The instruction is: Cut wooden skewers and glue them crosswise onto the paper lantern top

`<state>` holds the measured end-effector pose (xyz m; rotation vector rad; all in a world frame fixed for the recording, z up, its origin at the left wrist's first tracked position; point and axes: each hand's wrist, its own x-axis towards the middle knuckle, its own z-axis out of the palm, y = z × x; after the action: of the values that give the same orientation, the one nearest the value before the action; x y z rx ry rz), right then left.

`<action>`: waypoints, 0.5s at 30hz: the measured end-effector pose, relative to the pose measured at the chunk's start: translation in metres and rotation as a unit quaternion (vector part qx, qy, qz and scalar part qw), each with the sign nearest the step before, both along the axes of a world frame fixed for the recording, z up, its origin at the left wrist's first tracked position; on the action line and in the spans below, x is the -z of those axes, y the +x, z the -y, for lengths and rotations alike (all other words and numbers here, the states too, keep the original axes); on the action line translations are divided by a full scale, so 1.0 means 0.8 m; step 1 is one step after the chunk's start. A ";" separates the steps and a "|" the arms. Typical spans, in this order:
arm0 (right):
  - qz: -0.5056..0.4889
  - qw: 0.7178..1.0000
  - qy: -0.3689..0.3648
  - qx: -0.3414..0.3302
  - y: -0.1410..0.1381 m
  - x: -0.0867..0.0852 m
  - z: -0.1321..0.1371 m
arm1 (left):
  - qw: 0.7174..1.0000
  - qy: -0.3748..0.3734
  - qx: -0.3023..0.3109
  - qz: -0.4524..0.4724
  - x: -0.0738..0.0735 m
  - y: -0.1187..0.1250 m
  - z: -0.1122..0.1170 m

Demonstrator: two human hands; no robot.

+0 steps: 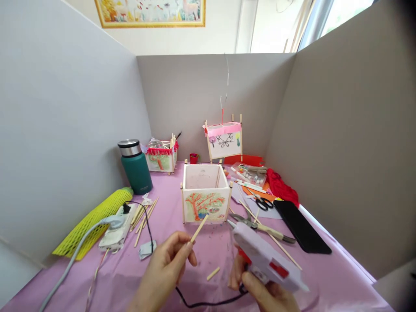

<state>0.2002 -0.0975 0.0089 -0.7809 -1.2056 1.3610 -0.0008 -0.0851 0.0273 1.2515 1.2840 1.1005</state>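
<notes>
Between the thumb and fingers of my left hand (170, 264) is a short wooden stick (199, 227), its free end slanting up to the right. My right hand (260, 288) is wrapped round a pale lilac hot glue gun (260, 251) with red parts, nozzle facing up and left. Just beyond both hands stands a white square box lantern (206, 206) with wooden corner posts and an orange tree drawn on its front. The stick's tip overlaps the lantern's lower edge in view; whether they touch I cannot tell. A cut stick piece (213, 273) lies between my hands.
Shears (256, 224), black scissors (264, 203) and a black phone (302, 225) lie at right. Left are a green bottle (135, 169), a power strip (118, 227) and loose sticks (143, 219). A black cord (208, 304) crosses the front. Finished lanterns (224, 141) stand behind.
</notes>
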 end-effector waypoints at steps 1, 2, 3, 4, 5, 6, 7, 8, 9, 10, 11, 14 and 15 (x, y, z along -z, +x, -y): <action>-0.015 1.000 -0.022 -0.010 0.001 -0.001 -0.001 | 1.000 0.001 -0.001 -0.005 0.000 0.000 0.000; -0.032 0.998 -0.044 -0.020 0.000 -0.002 0.000 | 1.000 0.002 -0.003 -0.010 0.000 0.000 0.001; -0.047 0.997 -0.060 -0.025 0.000 -0.002 0.000 | 1.000 0.003 -0.006 -0.012 0.000 0.000 0.001; -0.056 0.996 -0.069 -0.027 -0.001 -0.003 0.001 | 1.000 0.002 -0.010 -0.013 0.001 -0.001 0.002; -0.058 0.995 -0.073 -0.034 -0.002 -0.003 0.001 | 1.000 0.001 -0.013 -0.014 0.001 -0.001 0.002; -0.056 0.995 -0.074 -0.039 -0.003 -0.004 0.002 | 1.000 0.000 -0.016 -0.015 0.002 -0.002 0.003; -0.051 0.995 -0.077 -0.045 -0.004 -0.005 0.002 | 1.000 0.000 -0.018 -0.017 0.003 -0.003 0.003; -0.044 0.995 -0.080 -0.048 -0.005 -0.007 0.001 | 1.000 0.000 -0.020 -0.018 0.004 -0.003 0.003; -0.035 0.995 -0.081 -0.047 -0.005 -0.007 0.001 | 1.000 0.001 -0.021 -0.020 0.004 -0.004 0.004; -0.024 0.996 -0.080 -0.043 -0.007 -0.008 0.000 | 0.999 0.003 -0.022 -0.023 0.005 -0.005 0.004; -0.012 0.996 -0.078 -0.036 -0.008 -0.008 -0.001 | 0.999 0.005 -0.025 -0.027 0.004 -0.006 0.005; 0.022 0.997 -0.074 -0.017 -0.013 -0.008 -0.002 | 0.998 0.013 -0.037 -0.044 0.001 -0.009 0.008; 0.033 0.996 -0.077 -0.015 -0.015 -0.008 -0.002 | 0.998 0.015 -0.042 -0.048 -0.001 -0.009 0.009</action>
<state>0.1882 -0.0960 0.0151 -0.9260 -1.1780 1.4744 -0.0083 -0.0925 0.0278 1.2961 1.4076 1.1339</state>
